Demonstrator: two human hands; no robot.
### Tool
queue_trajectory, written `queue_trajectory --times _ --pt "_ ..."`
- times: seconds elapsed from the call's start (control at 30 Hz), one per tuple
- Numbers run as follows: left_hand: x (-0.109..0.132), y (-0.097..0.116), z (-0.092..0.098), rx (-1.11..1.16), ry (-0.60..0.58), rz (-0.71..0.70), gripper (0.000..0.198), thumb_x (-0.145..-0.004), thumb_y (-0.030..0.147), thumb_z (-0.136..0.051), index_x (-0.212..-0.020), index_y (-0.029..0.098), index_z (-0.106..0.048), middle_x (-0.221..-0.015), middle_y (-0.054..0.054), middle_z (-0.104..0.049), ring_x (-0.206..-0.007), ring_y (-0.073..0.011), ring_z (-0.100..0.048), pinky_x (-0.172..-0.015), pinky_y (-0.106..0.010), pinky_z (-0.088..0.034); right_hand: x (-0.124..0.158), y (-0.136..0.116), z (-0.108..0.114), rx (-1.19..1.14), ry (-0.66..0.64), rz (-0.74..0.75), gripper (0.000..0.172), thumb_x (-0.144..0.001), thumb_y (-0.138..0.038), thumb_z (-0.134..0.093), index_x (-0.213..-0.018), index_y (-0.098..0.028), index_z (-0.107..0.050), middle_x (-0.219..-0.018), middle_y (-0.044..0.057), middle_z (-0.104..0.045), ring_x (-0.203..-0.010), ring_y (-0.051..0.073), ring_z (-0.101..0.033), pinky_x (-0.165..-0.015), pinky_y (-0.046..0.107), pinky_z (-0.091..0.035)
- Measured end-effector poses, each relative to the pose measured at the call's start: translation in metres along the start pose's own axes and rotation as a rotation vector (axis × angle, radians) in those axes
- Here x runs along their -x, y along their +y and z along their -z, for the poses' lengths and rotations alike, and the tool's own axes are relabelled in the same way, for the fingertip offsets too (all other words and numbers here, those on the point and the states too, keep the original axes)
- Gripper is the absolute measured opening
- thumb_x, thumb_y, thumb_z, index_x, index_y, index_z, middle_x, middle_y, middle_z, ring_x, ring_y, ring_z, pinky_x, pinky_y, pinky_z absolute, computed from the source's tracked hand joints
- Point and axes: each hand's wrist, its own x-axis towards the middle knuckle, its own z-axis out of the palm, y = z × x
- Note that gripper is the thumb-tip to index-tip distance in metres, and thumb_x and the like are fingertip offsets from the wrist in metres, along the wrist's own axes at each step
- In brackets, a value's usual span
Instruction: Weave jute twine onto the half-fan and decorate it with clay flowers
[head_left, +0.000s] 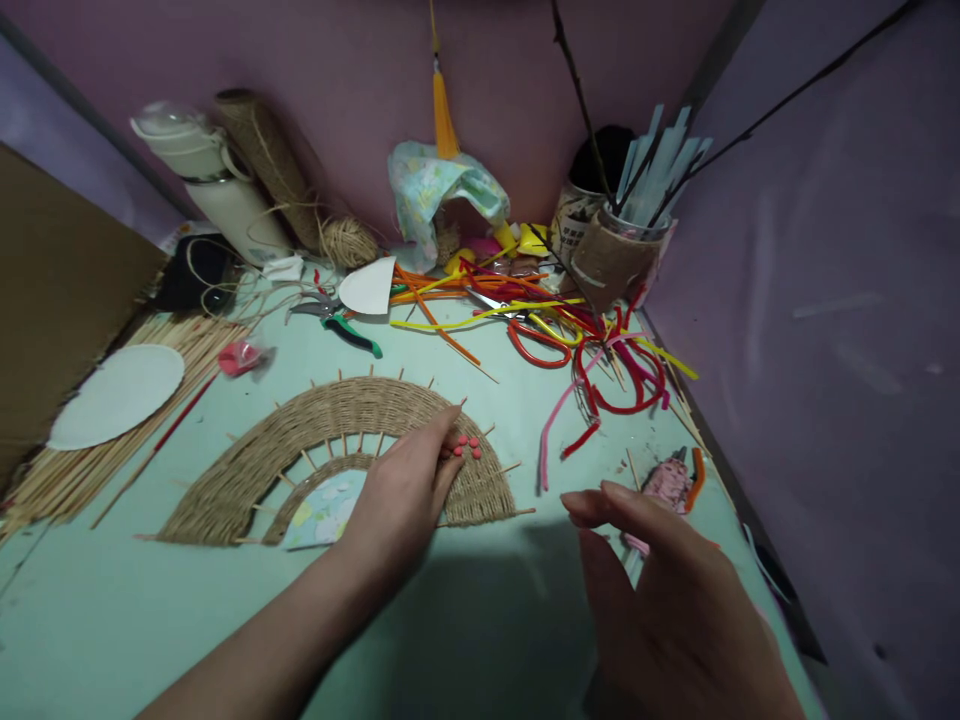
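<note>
A fan-shaped weave of brown twine (pixel 322 415) on thin sticks lies flat on the table, with a floral fabric piece (pixel 322 510) at its inner curve. My left hand (pixel 397 495) reaches over its right part, thumb and index finger pinched together at a small pink ball (pixel 448 453). Several more pink balls (pixel 475 453) sit on the weave just beside those fingertips, grouped like petals. To the right, my right hand (pixel 667 590) hovers above the table, thumb and fingers apart and nothing between them. It partly covers a pink crumpled packet (pixel 667 485).
Scissors (pixel 538 343), pliers (pixel 341 325) and coloured pipe cleaners (pixel 630 390) lie behind the weave. Thin sticks (pixel 142 400) and a white oval card (pixel 120 395) are at left. A bottle (pixel 217 190), a twine ball (pixel 349 243) and a jar of glue sticks (pixel 619 250) stand along the back.
</note>
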Motion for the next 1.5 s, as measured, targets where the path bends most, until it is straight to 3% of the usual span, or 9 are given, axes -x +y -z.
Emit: queue_trajectory --times 0.23,0.57,0.77,1.0,1.5 --pt "0.011 0.0 0.005 -0.013 0.034 0.025 0.039 -0.093 0.032 -0.048 -0.132 0.026 -0.047 -0.109 -0.007 -0.07 -0.1 -0.0241 -0.065 -0.085 -0.038 -0.049 -0.001 0.003 0.004 -0.005 -0.045 0.022 0.042 -0.082 -0.008 -0.064 -0.12 -0.025 -0.06 -0.096 0.004 -0.072 -0.08 0.018 -0.07 -0.067 0.035 -0.061" --pt "0.025 -0.005 0.003 -0.164 0.065 -0.156 0.034 -0.094 0.023 -0.044 -0.127 0.023 -0.051 -0.121 -0.01 -0.065 -0.108 -0.0255 -0.06 -0.091 -0.042 -0.047 -0.001 0.003 0.003 0.013 -0.031 0.046 0.04 -0.082 -0.009 -0.065 -0.12 -0.023 -0.061 -0.095 0.005 -0.072 -0.08 0.019 -0.07 -0.067 0.035 -0.062" --pt "0.025 -0.007 -0.001 -0.173 0.055 -0.179 0.033 -0.093 0.021 -0.044 -0.126 0.022 -0.052 -0.121 -0.01 -0.066 -0.108 -0.0251 -0.062 -0.091 -0.042 -0.048 -0.001 0.002 0.001 0.017 -0.02 0.038 0.038 -0.084 -0.012 -0.065 -0.12 -0.023 -0.06 -0.093 0.005 -0.073 -0.078 0.019 -0.071 -0.065 0.036 -0.062" --pt "0.025 -0.011 -0.003 -0.158 0.031 -0.169 0.038 -0.092 0.02 -0.045 -0.13 0.022 -0.05 -0.126 -0.01 -0.065 -0.111 -0.0255 -0.062 -0.092 -0.043 -0.048 -0.001 0.003 0.002 0.023 -0.033 0.057 0.045 -0.081 -0.005 -0.065 -0.121 -0.024 -0.06 -0.093 0.003 -0.072 -0.076 0.017 -0.07 -0.065 0.034 -0.061" --pt "0.023 -0.008 0.0 -0.208 -0.002 -0.209 0.038 -0.093 0.02 -0.044 -0.131 0.018 -0.046 -0.126 -0.013 -0.064 -0.113 -0.026 -0.06 -0.093 -0.043 -0.048 0.001 0.004 0.0 0.034 -0.045 0.013 0.038 -0.084 -0.01 -0.063 -0.119 -0.023 -0.06 -0.091 0.003 -0.072 -0.077 0.018 -0.07 -0.069 0.034 -0.059"
